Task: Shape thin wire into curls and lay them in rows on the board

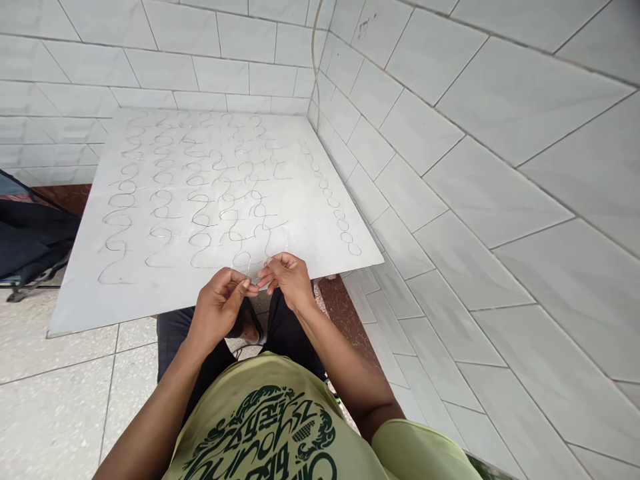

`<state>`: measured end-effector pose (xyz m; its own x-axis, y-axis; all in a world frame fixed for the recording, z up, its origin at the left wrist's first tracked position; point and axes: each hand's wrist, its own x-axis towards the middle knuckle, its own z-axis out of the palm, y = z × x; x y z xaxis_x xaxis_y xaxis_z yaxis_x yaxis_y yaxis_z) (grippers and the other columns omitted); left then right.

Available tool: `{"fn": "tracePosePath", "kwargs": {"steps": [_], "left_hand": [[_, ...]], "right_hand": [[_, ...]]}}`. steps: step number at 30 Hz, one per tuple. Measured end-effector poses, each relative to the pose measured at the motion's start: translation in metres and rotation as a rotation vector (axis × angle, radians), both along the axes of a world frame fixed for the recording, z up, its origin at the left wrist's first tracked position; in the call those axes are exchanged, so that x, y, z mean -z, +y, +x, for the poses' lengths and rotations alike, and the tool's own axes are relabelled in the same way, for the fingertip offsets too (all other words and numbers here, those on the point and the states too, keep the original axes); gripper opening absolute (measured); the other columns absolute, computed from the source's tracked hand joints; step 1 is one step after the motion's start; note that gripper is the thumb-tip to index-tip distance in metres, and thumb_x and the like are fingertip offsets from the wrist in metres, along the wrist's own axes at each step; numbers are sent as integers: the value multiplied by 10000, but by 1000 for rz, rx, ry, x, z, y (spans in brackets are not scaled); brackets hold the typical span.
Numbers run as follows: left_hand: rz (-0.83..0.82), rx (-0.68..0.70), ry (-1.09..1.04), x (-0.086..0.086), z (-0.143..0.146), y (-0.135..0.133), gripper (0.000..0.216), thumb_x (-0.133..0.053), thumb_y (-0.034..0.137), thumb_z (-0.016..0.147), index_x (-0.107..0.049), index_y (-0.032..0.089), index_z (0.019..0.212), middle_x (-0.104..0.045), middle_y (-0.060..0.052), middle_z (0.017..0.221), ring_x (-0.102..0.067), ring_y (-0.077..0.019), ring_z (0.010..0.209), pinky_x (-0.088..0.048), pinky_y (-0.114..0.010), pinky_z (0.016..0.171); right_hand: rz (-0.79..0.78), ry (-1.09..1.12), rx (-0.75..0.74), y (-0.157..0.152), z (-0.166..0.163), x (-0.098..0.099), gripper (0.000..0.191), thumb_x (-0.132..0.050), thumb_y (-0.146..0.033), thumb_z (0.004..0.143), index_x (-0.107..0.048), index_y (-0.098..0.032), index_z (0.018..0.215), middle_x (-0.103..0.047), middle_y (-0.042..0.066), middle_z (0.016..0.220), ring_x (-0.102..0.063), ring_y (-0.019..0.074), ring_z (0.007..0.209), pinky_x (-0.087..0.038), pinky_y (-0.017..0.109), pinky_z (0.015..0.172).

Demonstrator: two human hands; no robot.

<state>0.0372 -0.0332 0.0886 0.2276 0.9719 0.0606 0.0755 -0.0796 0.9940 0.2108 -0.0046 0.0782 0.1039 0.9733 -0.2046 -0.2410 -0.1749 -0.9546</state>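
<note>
My left hand and my right hand meet over the near edge of a white board. Thumb and fingers of both are pinched together on a thin bent wire, whose loop rises between them. How its ends sit in the fingertips is too small to make out. Just beyond my hands, several curled wires lie in rows across the board, some looped and some hooked at the ends. A column of small wire rings runs down the board's right side.
Tiled walls meet in a corner behind the board, and the right wall runs close along its edge. A cable hangs in that corner. A dark folded item stands at the left, on the speckled floor.
</note>
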Motion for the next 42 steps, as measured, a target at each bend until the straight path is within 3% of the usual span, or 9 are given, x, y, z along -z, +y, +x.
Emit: {"fn": "tracePosePath", "kwargs": {"steps": [4, 8, 16, 22, 31, 37, 42], "left_hand": [[-130, 42, -88, -11, -7, 6, 242, -718, 423, 921, -652, 190, 914, -780, -62, 848, -764, -223, 800, -609, -385, 839], [-159, 61, -131, -16, -13, 9, 267, -757, 424, 891, -658, 176, 891, -782, -69, 803, -773, -237, 787, -631, -400, 812], [-258, 74, -288, -13, -19, 11, 282, -801, 396, 858, -661, 156, 907, -770, -66, 814, -761, -210, 753, -643, -359, 733], [-319, 98, -387, -18, -15, 9, 265, -812, 366, 850, -662, 152, 895, -758, -54, 819, -750, -193, 705, -645, -328, 670], [-332, 198, -369, -17, -19, 7, 207, -766, 339, 901, -658, 162, 902, -777, -68, 755, -755, -194, 669, -651, -326, 676], [-364, 189, -453, -17, -18, 7, 190, -798, 313, 870, -711, 151, 918, -768, -65, 770, -751, -190, 690, -644, -313, 681], [-457, 268, -598, -8, -18, 10, 229, -838, 253, 816, -777, 129, 998, -736, -50, 752, -695, -143, 585, -593, -246, 565]], "right_hand": [[-17, 20, -122, -5, 5, 0, 380, -746, -525, 828, -605, -173, 816, -748, 37, 708, -720, 162, 524, -482, 195, 386], [-5, 21, -233, -11, 10, -3, 441, -722, -593, 855, -635, -161, 854, -755, 54, 745, -732, 172, 557, -488, 203, 403], [178, 155, -461, -18, 15, 3, 362, -823, -465, 834, -669, -164, 961, -768, 42, 839, -734, 164, 651, -557, 246, 517], [278, 97, -476, -19, 13, 4, 291, -833, -418, 837, -736, -158, 927, -741, 24, 747, -689, 139, 637, -554, 261, 590], [323, 102, -387, -20, 6, -1, 340, -890, -461, 745, -733, -163, 793, -699, 11, 710, -654, 135, 605, -546, 275, 562], [287, 159, -414, -21, 6, 5, 320, -889, -454, 750, -741, -175, 804, -708, 10, 733, -635, 127, 593, -550, 278, 568], [253, 250, -511, -25, 6, 7, 273, -874, -417, 789, -741, -180, 817, -720, 21, 743, -678, 153, 633, -555, 287, 588]]}}
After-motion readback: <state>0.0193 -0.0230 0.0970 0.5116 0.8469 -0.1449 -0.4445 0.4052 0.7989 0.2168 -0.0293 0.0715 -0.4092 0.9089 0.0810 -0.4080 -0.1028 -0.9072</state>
